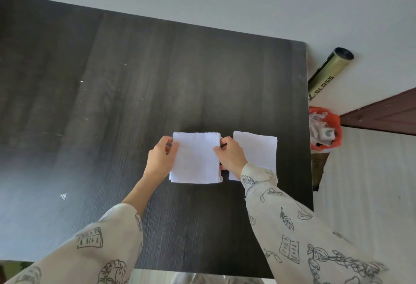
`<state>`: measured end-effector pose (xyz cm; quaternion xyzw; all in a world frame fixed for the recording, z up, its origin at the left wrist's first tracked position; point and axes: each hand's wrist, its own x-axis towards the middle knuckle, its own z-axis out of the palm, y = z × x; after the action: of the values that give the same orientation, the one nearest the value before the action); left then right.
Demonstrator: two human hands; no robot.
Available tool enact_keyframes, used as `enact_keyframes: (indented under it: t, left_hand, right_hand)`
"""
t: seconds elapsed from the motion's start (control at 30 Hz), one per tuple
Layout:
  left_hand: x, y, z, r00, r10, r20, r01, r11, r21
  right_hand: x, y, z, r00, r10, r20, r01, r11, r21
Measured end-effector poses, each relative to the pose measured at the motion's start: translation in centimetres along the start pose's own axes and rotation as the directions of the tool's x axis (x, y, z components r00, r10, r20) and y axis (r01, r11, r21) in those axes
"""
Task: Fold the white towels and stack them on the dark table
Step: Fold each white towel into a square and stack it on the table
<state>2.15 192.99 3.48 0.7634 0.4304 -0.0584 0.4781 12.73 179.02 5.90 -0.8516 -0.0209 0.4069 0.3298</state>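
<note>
Pinching folded towel (195,157) side edges, both hands (160,160) seemingly lift it.

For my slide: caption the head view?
Both hands grip a folded towel beside another on the table.

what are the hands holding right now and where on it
Both hands grip one folded white towel: the left hand on its left edge, the right hand on its right edge. The second folded towel lies untouched.
</note>
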Motion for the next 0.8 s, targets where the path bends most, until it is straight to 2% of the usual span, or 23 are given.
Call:
enact_keyframes:
  t: [0.13, 0.23, 0.33, 0.4, 0.53, 0.7, 0.8]
  left_hand:
    - [0.3, 0.2, 0.0, 1.0, 0.0, -0.002, 0.0, 1.0, 0.023]
    - [0.2, 0.2, 0.0, 0.998, -0.021, -0.067, 0.023, 0.999, 0.033]
    - [0.1, 0.4, 0.0, 0.989, -0.093, -0.115, 0.089, 0.995, -0.041]
    - [-0.2, 0.7, 0.3, 0.988, -0.128, -0.082, 0.12, 0.989, -0.091]
    - [-0.9, 1.9, 1.7, 0.984, -0.175, 0.02, 0.176, 0.974, -0.14]
    - [-1.5, 2.9, 2.0, 0.97, -0.205, 0.128, 0.224, 0.961, -0.164]
    - [-1.9, 3.2, 1.3, 0.973, -0.189, 0.132, 0.204, 0.973, -0.111]
  right_hand:
    - [0.2, 0.2, 0.2, 0.998, -0.019, -0.065, 0.012, 0.995, -0.1]
    - [0.0, 0.2, 0.3, 0.991, -0.065, -0.12, 0.046, 0.987, -0.151]
    - [-0.5, -0.1, 0.3, 0.981, -0.111, -0.162, 0.078, 0.978, -0.196]
    - [-0.6, -0.2, 0.7, 0.99, -0.064, -0.123, 0.045, 0.987, -0.156]
    - [-0.6, -0.3, 1.6, 0.997, 0.082, -0.009, -0.082, 0.996, 0.036]
    - [-0.6, -0.1, 1.6, 0.993, 0.095, 0.069, -0.103, 0.986, 0.133]
    - [-1.0, -0.2, 0.7, 0.99, 0.103, 0.096, -0.116, 0.982, 0.151]
